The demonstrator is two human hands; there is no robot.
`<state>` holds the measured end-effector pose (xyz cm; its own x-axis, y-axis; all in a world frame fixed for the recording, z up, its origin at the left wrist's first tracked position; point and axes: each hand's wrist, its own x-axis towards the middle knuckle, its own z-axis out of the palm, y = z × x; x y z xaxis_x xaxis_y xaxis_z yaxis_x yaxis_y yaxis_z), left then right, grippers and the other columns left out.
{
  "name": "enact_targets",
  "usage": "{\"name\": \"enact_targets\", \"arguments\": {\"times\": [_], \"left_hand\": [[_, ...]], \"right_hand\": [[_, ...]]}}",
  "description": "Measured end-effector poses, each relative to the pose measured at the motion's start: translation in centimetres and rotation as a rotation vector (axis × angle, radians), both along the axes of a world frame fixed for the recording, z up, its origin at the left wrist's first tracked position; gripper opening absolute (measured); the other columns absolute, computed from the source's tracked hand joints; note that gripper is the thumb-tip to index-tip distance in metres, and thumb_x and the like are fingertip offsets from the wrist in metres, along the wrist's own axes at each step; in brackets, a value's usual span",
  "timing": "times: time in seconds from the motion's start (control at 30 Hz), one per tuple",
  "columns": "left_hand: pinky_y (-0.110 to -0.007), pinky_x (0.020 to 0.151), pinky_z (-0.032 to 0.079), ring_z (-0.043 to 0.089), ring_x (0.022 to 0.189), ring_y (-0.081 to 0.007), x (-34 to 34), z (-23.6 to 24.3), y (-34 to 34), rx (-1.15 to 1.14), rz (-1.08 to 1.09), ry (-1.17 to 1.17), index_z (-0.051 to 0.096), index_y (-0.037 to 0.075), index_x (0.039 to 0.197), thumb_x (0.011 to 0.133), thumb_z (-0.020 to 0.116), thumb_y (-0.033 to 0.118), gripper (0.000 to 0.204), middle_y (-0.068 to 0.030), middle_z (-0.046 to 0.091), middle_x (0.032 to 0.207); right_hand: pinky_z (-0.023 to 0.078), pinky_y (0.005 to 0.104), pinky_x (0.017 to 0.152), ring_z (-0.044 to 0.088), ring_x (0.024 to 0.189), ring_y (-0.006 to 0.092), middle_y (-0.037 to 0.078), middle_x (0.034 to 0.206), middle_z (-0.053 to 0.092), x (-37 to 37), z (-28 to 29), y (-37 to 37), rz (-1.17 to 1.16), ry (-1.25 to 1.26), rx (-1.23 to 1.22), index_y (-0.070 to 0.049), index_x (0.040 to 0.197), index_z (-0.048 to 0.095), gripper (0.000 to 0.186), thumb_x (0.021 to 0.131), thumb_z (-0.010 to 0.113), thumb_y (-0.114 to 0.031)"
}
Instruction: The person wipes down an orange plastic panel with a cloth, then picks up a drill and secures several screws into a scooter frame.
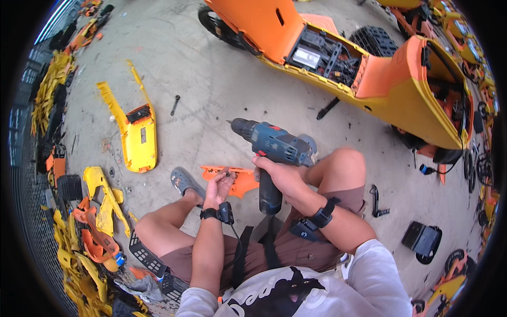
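My right hand (280, 177) is wrapped round the grip of a blue and black cordless drill (277, 142), whose chuck points to the left and slightly away from me. My left hand (221, 185) is closed, its fingertips pinched together around what may be a small dark piece, too small to name. Just beyond and partly beneath that hand is an orange plastic panel (245, 182) with cut-outs along its edge. Whether the left hand touches the panel, I cannot tell.
An orange and yellow scooter body (338, 84) with its inner compartment exposed lies ahead right. A yellow plastic cover (140, 150) and a small dark tool (175, 105) lie ahead left. Yellow and orange parts (100, 206) heap along the left. A black box-like part (421, 239) sits at right.
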<state>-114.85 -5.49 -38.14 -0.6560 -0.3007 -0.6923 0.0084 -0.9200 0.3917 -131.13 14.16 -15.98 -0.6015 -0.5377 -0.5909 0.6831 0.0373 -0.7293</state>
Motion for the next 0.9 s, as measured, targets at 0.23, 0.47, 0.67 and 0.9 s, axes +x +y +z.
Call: {"name": "enact_targets", "arguments": {"times": [0.23, 0.47, 0.67, 0.9], "left_hand": [[-0.040, 0.106, 0.044, 0.052, 0.123, -0.0379, -3.4, 15.4, 0.6, -0.016, -0.076, 0.238, 0.046, -0.013, 0.126, 0.095, 0.044, 0.012, 0.040, -0.0252, 0.053, 0.130], [-0.037, 0.107, 0.044, 0.046, 0.130, -0.0361, -3.7, 22.0, 1.9, -0.098, -0.120, 0.324, 0.036, -0.015, 0.133, 0.090, 0.046, -0.005, 0.046, -0.0287, 0.046, 0.136], [-0.034, 0.102, 0.049, 0.055, 0.121, -0.0349, -3.6, 20.3, 1.7, -0.195, 0.021, 0.351, 0.043, -0.013, 0.129, 0.090, 0.050, -0.008, 0.041, -0.0257, 0.055, 0.126], [-0.035, 0.085, 0.053, 0.065, 0.095, -0.0267, -3.4, 20.0, 1.0, -0.229, 0.023, 0.349, 0.052, -0.008, 0.124, 0.093, 0.052, 0.002, 0.032, -0.0151, 0.065, 0.100]], "right_hand": [[0.049, 0.0276, 0.060, 0.061, 0.061, 0.0132, 0.004, 0.070, 0.063, 0.2, 1.9, 0.2, -0.020, 0.025, -0.081, -0.004, 0.090, 0.060, 0.013, 0.089, 0.064, -0.016], [0.050, 0.0280, 0.061, 0.060, 0.062, 0.0143, 0.004, 0.070, 0.061, 0.6, 0.8, 0.7, 0.083, 0.075, -0.088, -0.005, 0.091, 0.059, 0.010, 0.088, 0.064, -0.013], [0.049, 0.0268, 0.064, 0.060, 0.066, 0.0118, 0.002, 0.074, 0.060, 1.2, -0.2, 0.4, 0.237, 0.217, -0.099, -0.004, 0.094, 0.059, 0.012, 0.088, 0.066, -0.013], [0.051, 0.0276, 0.064, 0.061, 0.067, 0.0126, 0.002, 0.078, 0.061, 1.7, -0.3, 0.3, 0.287, 0.280, -0.097, -0.004, 0.096, 0.059, 0.012, 0.088, 0.066, -0.010]]}}
